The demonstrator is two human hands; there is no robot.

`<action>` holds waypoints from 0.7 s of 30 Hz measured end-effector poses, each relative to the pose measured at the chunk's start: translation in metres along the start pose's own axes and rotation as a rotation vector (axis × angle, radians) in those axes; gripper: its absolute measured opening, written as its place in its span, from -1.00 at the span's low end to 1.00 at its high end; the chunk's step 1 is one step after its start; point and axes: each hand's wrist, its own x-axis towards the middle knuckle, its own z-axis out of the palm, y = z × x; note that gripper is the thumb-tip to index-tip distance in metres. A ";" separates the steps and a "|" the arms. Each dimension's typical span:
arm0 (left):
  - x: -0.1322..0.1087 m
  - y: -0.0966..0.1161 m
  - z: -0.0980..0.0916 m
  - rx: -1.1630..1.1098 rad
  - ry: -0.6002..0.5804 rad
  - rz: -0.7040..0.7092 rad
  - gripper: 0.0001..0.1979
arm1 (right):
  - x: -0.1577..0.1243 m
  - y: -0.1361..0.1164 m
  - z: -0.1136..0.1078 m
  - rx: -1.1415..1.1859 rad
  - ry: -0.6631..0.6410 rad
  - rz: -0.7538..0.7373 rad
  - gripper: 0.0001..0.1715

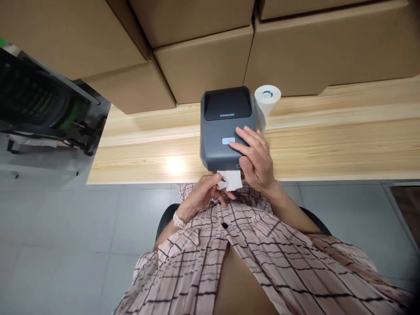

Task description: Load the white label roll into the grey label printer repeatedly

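Observation:
A dark grey label printer (215,129) with a black window on its top stands at the front of the wooden table. White label paper (233,179) sticks out of its front slot, past the table's edge. My left hand (208,188) pinches the left corner of this paper between thumb and fingers. On the printer's right side rests my right hand (257,157), fingers spread, with the index fingertip at the light blue button (229,141). A white roll of labels (267,98) stands upright close behind the printer's right side.
Large cardboard boxes (203,61) are stacked along the back of the wooden table (328,144). Left of the table stands a blurred black and green object (42,100) on the tiled floor. I sit close to the table's front edge.

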 end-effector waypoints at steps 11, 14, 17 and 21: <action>0.012 -0.001 0.013 0.200 0.240 0.233 -0.54 | 0.008 -0.009 -0.016 -0.151 -0.171 0.016 -0.49; 0.011 -0.001 0.007 0.311 0.269 0.285 -0.48 | 0.021 -0.012 -0.025 -0.256 -0.265 0.005 -0.51; 0.005 0.002 -0.006 0.427 0.194 0.252 -0.41 | 0.034 -0.005 -0.026 -0.255 -0.279 -0.032 -0.55; -0.011 0.015 -0.030 0.471 0.198 0.327 -0.37 | 0.033 0.006 -0.017 -0.151 -0.270 -0.044 -0.57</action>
